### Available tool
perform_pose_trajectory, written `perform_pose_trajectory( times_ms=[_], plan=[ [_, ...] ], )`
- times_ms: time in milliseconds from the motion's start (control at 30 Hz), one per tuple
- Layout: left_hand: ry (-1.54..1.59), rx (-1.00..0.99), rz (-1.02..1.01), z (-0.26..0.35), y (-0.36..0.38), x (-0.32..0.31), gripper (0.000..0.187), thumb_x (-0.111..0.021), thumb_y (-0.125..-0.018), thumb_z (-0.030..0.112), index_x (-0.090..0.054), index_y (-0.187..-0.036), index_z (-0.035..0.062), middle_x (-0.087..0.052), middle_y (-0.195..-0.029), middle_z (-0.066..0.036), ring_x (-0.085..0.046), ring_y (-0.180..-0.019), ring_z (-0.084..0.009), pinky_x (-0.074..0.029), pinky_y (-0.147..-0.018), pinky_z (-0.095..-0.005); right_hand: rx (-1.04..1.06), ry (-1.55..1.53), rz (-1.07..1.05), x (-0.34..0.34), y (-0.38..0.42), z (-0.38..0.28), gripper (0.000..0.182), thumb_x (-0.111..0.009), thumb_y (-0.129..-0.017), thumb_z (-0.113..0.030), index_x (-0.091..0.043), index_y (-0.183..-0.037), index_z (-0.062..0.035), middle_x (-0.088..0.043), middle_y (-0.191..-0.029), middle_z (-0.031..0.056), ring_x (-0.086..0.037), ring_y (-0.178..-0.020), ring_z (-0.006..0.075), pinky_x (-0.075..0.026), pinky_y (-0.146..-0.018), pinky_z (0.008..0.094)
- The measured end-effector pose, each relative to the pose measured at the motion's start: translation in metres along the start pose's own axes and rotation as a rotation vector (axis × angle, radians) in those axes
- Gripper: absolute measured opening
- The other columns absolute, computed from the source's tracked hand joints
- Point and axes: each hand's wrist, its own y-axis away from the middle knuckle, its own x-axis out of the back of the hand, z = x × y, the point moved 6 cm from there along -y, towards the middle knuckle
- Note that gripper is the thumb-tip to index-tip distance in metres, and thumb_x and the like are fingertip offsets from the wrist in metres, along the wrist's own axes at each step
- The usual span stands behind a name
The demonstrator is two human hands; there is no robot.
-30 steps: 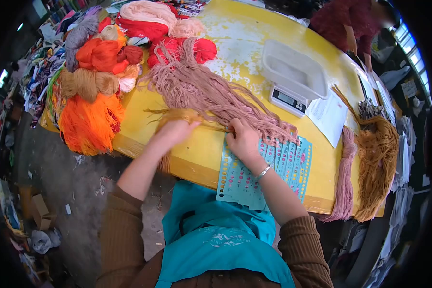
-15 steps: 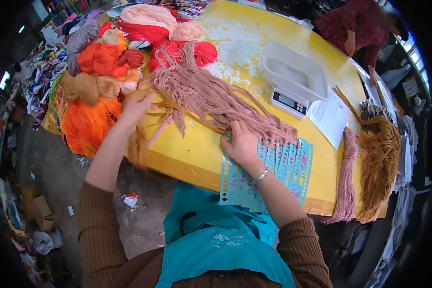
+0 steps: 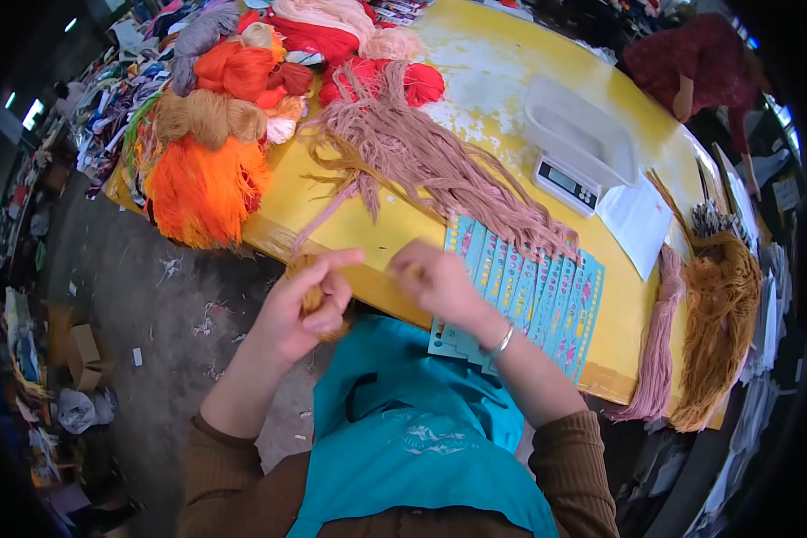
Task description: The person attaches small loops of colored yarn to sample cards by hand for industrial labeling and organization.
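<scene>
My left hand (image 3: pixel 300 309) is off the table's front edge, closed around a bunch of golden-brown yarn (image 3: pixel 309 300), its index finger stretched out. Facing it, my right hand (image 3: pixel 444 282) is curled with its fingertips together, slightly blurred; what they pinch I cannot make out. Turquoise punched cards (image 3: pixel 520 300) with coloured dots lie fanned under and beside my right wrist. Behind them a long heap of mauve yarn (image 3: pixel 448 166) stretches across the table, its lower ends on the cards. Golden-brown strands (image 3: pixel 345 161) lie over its left part.
Orange yarn (image 3: pixel 211 193) and other coloured skeins pile up at the left of the yellow table (image 3: pixel 377 238). A scale (image 3: pixel 565 184) with a clear plastic tray (image 3: pixel 583 130) and a paper sheet (image 3: pixel 637 224) stand right. Pink (image 3: pixel 659 345) and brown hanks (image 3: pixel 713 332) hang over the edge. Another person (image 3: pixel 695 67) leans in.
My left hand has come from the yarn pile toward my body, bringing golden-brown yarn off the table. The right hand has lifted from the cards and moved nearer to the left. The view has shifted.
</scene>
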Motion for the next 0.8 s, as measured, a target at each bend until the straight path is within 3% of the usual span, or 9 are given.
perform_pose_trajectory(
  times_ms=[100, 233, 300, 367, 500, 567, 667, 700, 800],
  plan=[
    [-0.072, 0.062, -0.133, -0.023, 0.0, -0.03, 0.04, -0.038, -0.101, 0.025, -0.05, -0.131, 0.0018, -0.053, -0.068, -0.004, -0.03, -0.04, -0.0045, -0.025, -0.039, -0.0205, 0.022, -0.303, -0.463, -0.058, 0.022, -0.038, 0.025, -0.064, -0.082, -0.017, -0.064, -0.106, -0.0092, -0.066, -0.102, 0.0151, -0.064, -0.095, 0.0288, -0.051, -0.082, 0.0367],
    [-0.154, 0.26, -0.11, -0.053, 0.011, -0.046, 0.037, -0.044, -0.099, 0.022, -0.047, -0.132, 0.0051, -0.056, -0.07, -0.007, -0.032, -0.038, -0.0059, -0.024, -0.037, -0.0219, 0.236, -0.607, -0.262, -0.049, 0.011, -0.061, 0.035, -0.059, -0.086, -0.012, -0.059, -0.121, -0.0047, -0.064, -0.112, 0.0117, -0.06, -0.105, 0.0231, -0.047, -0.091, 0.0337],
    [-0.058, 0.155, 0.033, -0.054, 0.019, -0.03, 0.034, -0.048, -0.097, 0.02, -0.045, -0.129, 0.0095, -0.059, -0.084, -0.01, -0.038, -0.044, -0.0074, -0.029, -0.042, -0.0217, -0.121, -0.813, -0.302, -0.057, 0.002, -0.026, 0.044, -0.051, -0.089, -0.004, -0.049, -0.133, -0.0036, -0.064, -0.105, 0.0104, -0.061, -0.098, 0.0211, -0.049, -0.086, 0.0316],
    [-0.056, -0.065, 0.086, -0.049, 0.02, -0.019, 0.034, -0.051, -0.095, 0.017, -0.043, -0.127, 0.0096, -0.06, -0.099, -0.012, -0.05, -0.053, -0.0102, -0.038, -0.05, -0.0218, -0.365, -1.087, -0.236, -0.041, 0.0, -0.03, 0.056, -0.05, -0.09, 0.002, -0.039, -0.143, -0.0087, -0.062, -0.083, 0.0032, -0.054, -0.068, 0.0065, -0.042, -0.056, 0.02],
    [-0.255, 0.15, 0.074, -0.065, 0.025, -0.004, 0.042, -0.052, -0.096, 0.021, -0.043, -0.134, 0.0048, -0.064, -0.107, -0.015, -0.062, -0.063, -0.0132, -0.048, -0.053, -0.0228, -0.29, -0.759, -0.243, -0.031, -0.005, -0.021, 0.043, -0.045, -0.092, 0.001, -0.051, -0.133, -0.0065, -0.063, -0.085, 0.0023, -0.049, -0.065, 0.0061, -0.04, -0.055, 0.0204],
    [-0.229, 0.364, -0.121, -0.076, 0.028, -0.007, 0.035, -0.052, -0.096, 0.018, -0.052, -0.125, -0.0024, -0.066, -0.102, -0.019, -0.063, -0.063, -0.0145, -0.047, -0.054, -0.0206, -0.275, -0.649, -0.289, -0.026, -0.005, -0.019, 0.031, -0.049, -0.09, -0.005, -0.063, -0.118, -0.0072, -0.066, -0.082, 0.0071, -0.057, -0.064, 0.014, -0.045, -0.057, 0.0272],
    [-0.211, 0.142, -0.062, -0.065, 0.016, -0.025, 0.047, -0.036, -0.103, 0.033, -0.052, -0.127, -0.0047, -0.065, -0.112, -0.018, -0.067, -0.082, -0.0193, -0.051, -0.066, -0.0275, -0.234, 0.201, -0.303, -0.008, 0.002, -0.012, 0.02, -0.058, -0.082, -0.019, -0.066, -0.092, -0.004, -0.065, -0.078, 0.019, -0.065, -0.077, 0.0336, -0.049, -0.069, 0.0445],
    [-0.267, 0.034, 0.006, -0.06, 0.01, -0.03, 0.054, -0.03, -0.103, 0.038, -0.043, -0.135, -0.0046, -0.054, -0.133, -0.017, -0.056, -0.117, -0.025, -0.047, -0.09, -0.0367, -0.291, 0.218, -0.191, 0.001, 0.006, -0.006, 0.02, -0.057, -0.082, -0.022, -0.067, -0.091, -0.0061, -0.066, -0.081, 0.018, -0.065, -0.079, 0.0352, -0.05, -0.069, 0.045],
    [-0.095, -0.125, 0.029, -0.055, -0.009, -0.031, 0.054, -0.037, -0.103, 0.035, -0.035, -0.143, -0.0013, -0.033, -0.15, -0.012, -0.03, -0.139, -0.0226, -0.032, -0.107, -0.0422, -0.368, 0.032, 0.139, 0.02, 0.026, -0.008, 0.015, -0.06, -0.084, -0.018, -0.065, -0.088, -0.005, -0.067, -0.078, 0.0148, -0.065, -0.068, 0.0282, -0.05, -0.059, 0.0381]
  ],
)
